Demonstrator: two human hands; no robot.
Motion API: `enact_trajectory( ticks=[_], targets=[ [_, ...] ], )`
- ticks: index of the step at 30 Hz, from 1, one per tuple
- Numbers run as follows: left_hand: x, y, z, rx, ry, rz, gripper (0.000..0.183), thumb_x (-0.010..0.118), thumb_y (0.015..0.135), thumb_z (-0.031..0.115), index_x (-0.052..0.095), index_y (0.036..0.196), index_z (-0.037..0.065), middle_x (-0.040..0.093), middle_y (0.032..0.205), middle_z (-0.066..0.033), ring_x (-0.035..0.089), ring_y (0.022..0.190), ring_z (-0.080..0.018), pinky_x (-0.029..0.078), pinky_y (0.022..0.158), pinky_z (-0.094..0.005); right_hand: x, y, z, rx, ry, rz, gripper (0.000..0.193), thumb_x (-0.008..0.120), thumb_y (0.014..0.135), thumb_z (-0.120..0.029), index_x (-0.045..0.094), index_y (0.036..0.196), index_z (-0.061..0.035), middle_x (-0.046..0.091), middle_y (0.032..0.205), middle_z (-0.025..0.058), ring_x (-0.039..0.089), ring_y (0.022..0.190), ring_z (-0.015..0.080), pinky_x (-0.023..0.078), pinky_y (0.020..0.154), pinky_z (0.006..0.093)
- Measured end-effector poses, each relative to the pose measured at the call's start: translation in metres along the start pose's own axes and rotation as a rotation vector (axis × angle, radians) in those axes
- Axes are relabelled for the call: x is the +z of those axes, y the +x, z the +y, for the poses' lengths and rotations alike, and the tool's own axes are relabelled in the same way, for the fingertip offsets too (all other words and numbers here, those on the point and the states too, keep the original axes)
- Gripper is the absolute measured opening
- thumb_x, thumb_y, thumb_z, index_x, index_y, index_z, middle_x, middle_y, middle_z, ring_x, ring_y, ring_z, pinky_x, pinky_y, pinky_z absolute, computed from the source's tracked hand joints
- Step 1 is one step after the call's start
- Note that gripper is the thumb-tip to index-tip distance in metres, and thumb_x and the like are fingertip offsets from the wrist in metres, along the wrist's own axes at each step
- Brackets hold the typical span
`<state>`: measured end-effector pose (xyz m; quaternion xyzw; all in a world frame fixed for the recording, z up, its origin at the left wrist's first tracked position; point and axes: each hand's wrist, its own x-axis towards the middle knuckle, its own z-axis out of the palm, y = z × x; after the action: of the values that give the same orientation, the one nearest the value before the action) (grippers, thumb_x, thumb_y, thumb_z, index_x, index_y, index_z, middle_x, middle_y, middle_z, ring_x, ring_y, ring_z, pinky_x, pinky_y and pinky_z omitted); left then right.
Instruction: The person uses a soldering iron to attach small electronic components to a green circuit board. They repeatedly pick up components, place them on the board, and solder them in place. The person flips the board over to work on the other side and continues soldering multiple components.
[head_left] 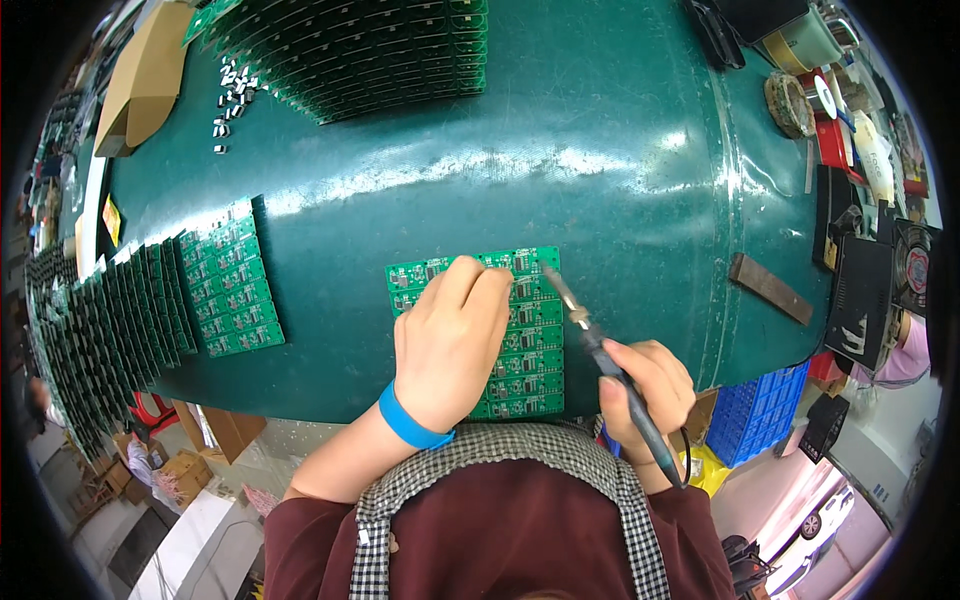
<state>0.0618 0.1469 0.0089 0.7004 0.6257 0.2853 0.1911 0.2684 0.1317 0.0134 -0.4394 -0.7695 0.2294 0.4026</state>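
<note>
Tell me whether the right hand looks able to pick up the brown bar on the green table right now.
Probably not as it is: the right hand grips the soldering iron. Nothing visible blocks the way to the brown bar, though.

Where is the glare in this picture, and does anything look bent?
Head view: white glare crosses the green table; head view: the table's near edge curves, corners are black; head view: the circuit board under the left hand looks fairly sharp.

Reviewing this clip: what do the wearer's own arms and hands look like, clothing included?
The left hand and right hand are gloveless. A plain blue wristband circles the left wrist. Maroon sleeves leave the forearms bare.
</note>
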Motion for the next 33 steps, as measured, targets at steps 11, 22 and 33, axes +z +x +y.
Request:
enact_trajectory(
  ticks=[11,22,33],
  targets=[
    [0.001,-0.014,0.002,-0.039,-0.168,0.019,0.018,0.066,0.075,-0.008,0.057,0.088,0.002,0.061,0.088,-0.0111,0.062,0.071,-0.0273,0.05,0.059,-0.0349,-0.001,-0.015,-0.001,0.003,0.053,0.095,0.012,0.067,0.076,-0.003,0.068,0.085,0.005,0.065,0.071,0.0136,0.065,0.058,0.025,0.054,0.054,0.032],
    [0.006,-0.013,0.003,-0.024,-0.094,0.033,0.018,0.066,0.076,-0.006,0.058,0.089,0.003,0.06,0.089,-0.0108,0.063,0.072,-0.0287,0.051,0.06,-0.0365,0.003,-0.01,-0.004,0.036,0.056,0.052,0.013,0.068,0.076,-0.001,0.067,0.087,0.0055,0.066,0.072,0.0141,0.066,0.059,0.0248,0.055,0.055,0.0321],
    [0.004,-0.013,0.003,-0.005,-0.061,-0.047,0.016,0.068,0.079,-0.002,0.059,0.09,0.003,0.059,0.093,-0.0102,0.062,0.072,-0.0279,0.051,0.06,-0.0363,0.005,-0.019,-0.01,-0.02,0.016,0.037,0.015,0.066,0.075,0.0,0.066,0.09,0.0048,0.066,0.073,0.013,0.066,0.059,0.0241,0.055,0.054,0.0313]
  ],
)
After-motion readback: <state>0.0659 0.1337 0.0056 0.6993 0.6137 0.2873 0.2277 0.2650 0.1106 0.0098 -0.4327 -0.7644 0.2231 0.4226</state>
